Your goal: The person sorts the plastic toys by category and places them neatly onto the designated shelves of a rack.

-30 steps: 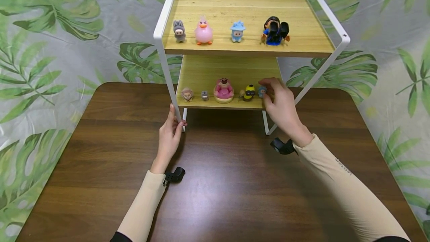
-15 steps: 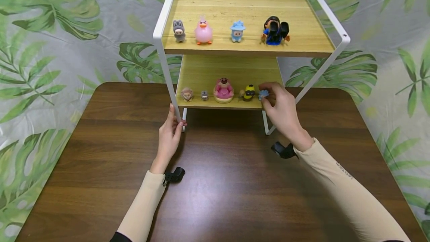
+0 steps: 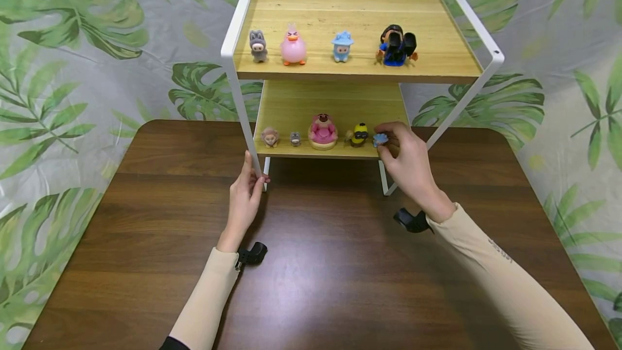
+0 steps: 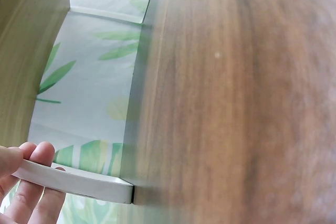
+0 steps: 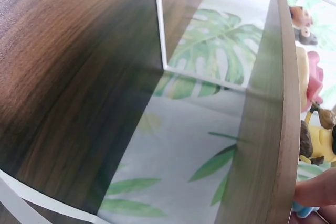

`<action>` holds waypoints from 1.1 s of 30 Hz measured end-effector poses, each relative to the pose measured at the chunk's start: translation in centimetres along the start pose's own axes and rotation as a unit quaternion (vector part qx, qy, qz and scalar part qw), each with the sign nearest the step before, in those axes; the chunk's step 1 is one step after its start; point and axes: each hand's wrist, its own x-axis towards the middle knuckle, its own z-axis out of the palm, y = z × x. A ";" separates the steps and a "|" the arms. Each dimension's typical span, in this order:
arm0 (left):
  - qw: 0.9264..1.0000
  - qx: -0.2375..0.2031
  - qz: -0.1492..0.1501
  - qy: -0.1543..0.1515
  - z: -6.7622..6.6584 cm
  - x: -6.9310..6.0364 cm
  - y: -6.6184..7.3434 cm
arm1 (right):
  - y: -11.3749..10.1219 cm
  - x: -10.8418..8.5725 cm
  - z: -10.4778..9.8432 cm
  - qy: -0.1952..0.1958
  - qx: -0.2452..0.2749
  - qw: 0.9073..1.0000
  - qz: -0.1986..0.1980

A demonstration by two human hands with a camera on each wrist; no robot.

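Observation:
On the lower shelf (image 3: 335, 93) of a two-tier rack, my right hand (image 3: 408, 158) pinches a small blue figurine (image 3: 380, 140) between thumb and fingers at the right end. The figurine's blue top faces me, and part of it is hidden by the fingers. Just left of it stands a yellow minion figure (image 3: 360, 134). Beyond that come a pink bear figure (image 3: 323, 132), a tiny grey figure (image 3: 295, 138) and a light-brown figure (image 3: 270, 137). My left hand (image 3: 244, 199) grips the rack's white front-left leg (image 4: 79, 181) low down, its fingers wrapped round the metal bar.
The upper shelf (image 3: 350, 7) holds a grey rabbit-eared figure (image 3: 258, 46), a pink bird (image 3: 293, 47), a blue-hatted figure (image 3: 342, 47) and a blue-and-black figure (image 3: 396, 46). The rack stands on a brown wooden table (image 3: 311, 263) before a leaf-patterned backdrop (image 3: 68, 69).
The blue figurine has tipped, so its top now shows where its front did. My right hand has shifted slightly down with it. The left hand stays on the leg.

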 end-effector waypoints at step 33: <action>1.000 -0.006 0.002 0.004 0.0 0.1 -0.1 | 0.1 -1.2 -0.5 0.010 -0.003 0.999 -0.032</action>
